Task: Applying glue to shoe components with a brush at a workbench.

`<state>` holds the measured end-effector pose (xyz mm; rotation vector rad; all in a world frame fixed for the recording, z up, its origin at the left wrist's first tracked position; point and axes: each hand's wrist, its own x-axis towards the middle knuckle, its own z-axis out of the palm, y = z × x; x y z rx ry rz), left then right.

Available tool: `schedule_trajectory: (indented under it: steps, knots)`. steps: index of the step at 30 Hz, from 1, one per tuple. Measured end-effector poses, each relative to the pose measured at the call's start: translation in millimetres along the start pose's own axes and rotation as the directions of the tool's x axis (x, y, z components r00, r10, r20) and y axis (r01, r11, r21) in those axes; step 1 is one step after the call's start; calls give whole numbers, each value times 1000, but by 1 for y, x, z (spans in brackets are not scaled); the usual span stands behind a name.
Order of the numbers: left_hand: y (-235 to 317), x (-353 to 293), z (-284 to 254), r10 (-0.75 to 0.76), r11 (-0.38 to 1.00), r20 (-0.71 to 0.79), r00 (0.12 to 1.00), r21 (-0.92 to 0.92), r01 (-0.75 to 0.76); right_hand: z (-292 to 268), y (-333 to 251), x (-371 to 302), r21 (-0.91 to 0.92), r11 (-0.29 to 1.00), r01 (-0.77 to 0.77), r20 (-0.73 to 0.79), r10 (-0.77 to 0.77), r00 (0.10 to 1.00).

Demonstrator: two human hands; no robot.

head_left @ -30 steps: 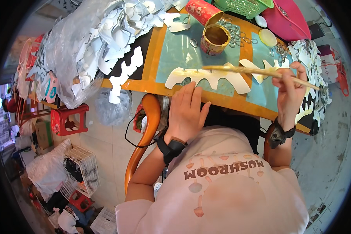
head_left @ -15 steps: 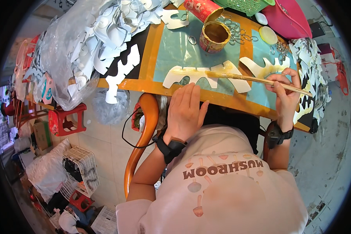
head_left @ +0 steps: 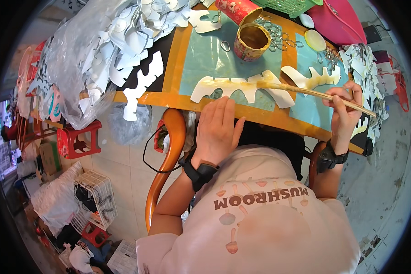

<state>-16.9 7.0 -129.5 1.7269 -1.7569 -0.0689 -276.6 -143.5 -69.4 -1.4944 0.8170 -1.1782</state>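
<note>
Near the table's [head_left: 178, 98] front edge, a white cardboard cutout [head_left: 242, 89] w/ toothed lower side lies flat on the teal mat [head_left: 205, 55]. Left hand [head_left: 217, 130] rests palm down at that edge, fingers [head_left: 223, 109] together and flat, tips touching the cutout's lower teeth. Right hand [head_left: 345, 114] has its fingers pinched on a long thin brush [head_left: 315, 93], whose tip sits on the cutout's top, approx. mid-length.

Progress, as a judgement: yellowish glue sheen runs from the cutout's left end to about the brush tip; the right part looks dry, so roughly half coated. A second cutout [head_left: 313, 77] just beyond, toward the right edge, shows yellow smears too; can't tell if finished. Open tin [head_left: 252, 42] of glue stands farther back. Big pile of white cutouts [head_left: 123, 41] at the back-left corner appears uncoated, so plenty left.
</note>
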Motion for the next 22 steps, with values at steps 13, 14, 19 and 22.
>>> schedule_trajectory:
  steps: [13,14,19,22]
  knots:
    - [1,0,0,5,1000,-10,1000,8,-5,11,1,0,18,1000,19,40,-20,999]
    - [0,0,1,4,1000,-12,1000,5,-4,13,4,0,18,1000,21,40,-22,999]
    - [0,0,1,9,1000,-10,1000,-3,-9,15,1,0,-27,999,27,-23,-28,999]
    - [0,0,1,8,1000,-8,1000,-2,-8,15,0,0,-18,999,28,21,-27,999]
